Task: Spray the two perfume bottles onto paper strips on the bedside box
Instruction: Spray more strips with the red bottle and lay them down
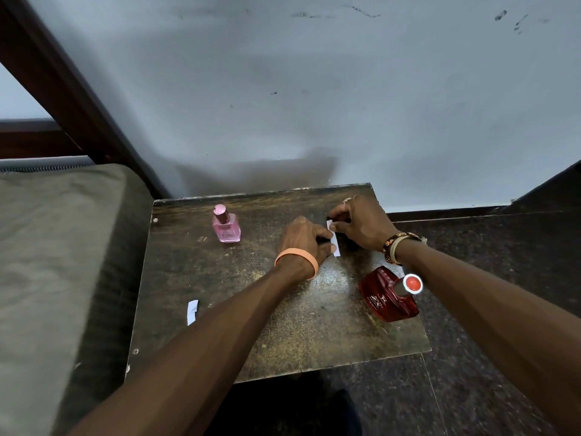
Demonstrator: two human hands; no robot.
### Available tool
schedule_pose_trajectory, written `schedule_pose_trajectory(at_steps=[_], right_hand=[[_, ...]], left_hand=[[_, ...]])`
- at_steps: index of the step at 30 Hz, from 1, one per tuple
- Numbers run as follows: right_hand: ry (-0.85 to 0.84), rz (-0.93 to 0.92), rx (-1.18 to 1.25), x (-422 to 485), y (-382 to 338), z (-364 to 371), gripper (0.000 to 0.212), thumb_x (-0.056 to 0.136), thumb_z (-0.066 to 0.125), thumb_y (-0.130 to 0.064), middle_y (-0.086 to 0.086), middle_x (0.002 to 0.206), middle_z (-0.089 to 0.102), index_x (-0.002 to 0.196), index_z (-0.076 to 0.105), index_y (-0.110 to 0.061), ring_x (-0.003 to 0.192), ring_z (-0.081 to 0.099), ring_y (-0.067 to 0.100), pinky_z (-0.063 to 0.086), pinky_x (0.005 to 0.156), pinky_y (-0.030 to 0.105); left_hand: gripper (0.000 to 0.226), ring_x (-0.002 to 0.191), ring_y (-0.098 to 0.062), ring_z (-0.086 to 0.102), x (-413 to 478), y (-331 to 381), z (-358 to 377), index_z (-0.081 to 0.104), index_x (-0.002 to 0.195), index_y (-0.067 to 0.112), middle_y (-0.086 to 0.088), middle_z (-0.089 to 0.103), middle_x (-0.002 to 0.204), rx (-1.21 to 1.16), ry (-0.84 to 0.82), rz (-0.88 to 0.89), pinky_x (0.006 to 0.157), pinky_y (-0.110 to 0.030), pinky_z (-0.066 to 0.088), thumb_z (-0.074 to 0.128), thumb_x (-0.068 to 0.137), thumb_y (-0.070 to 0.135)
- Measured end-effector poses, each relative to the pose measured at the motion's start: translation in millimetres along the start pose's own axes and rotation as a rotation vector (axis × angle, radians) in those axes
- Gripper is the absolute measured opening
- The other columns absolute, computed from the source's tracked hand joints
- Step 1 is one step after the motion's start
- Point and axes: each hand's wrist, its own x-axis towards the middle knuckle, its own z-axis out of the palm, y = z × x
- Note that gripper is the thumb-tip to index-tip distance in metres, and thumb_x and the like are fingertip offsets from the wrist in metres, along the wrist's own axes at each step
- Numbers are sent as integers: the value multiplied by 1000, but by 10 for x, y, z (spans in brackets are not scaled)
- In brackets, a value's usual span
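A small pink perfume bottle (225,225) with a pink cap stands upright at the back left of the dark bedside box (239,309). A larger red perfume bottle (388,295) with a red-topped cap stands near the box's right edge. Between them, a white paper strip (334,239) lies on the box top. My left hand (309,243) pinches its near end and my right hand (358,223) pinches its far end. A second white strip (192,311) lies loose near the box's left front.
A mattress (59,262) in grey-brown cloth presses against the box's left side, with a dark wooden bed frame (72,89) behind it. A grey wall stands right behind the box. Dark speckled floor (490,247) lies to the right and front.
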Motion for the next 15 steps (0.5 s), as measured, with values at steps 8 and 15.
schedule_pose_trajectory(at_steps=[8, 15], right_hand=[[24, -27, -25, -34, 7, 22, 19, 88, 71, -26, 3, 103, 76, 105, 77, -18, 100, 65, 23, 51, 85, 40], [-60, -32, -75, -31, -17, -32, 25, 92, 66, -28, 5, 111, 73, 114, 73, -18, 107, 62, 25, 50, 88, 41]], left_hand=[[29, 75, -12, 45, 12, -20, 15, 74, 105, 24, -2, 58, 96, 5, -28, -12, 68, -22, 35, 77, 77, 31], [28, 67, -7, 54, 11, 5, -3, 75, 102, 18, -4, 72, 98, -61, -22, -4, 67, -18, 43, 80, 74, 22]])
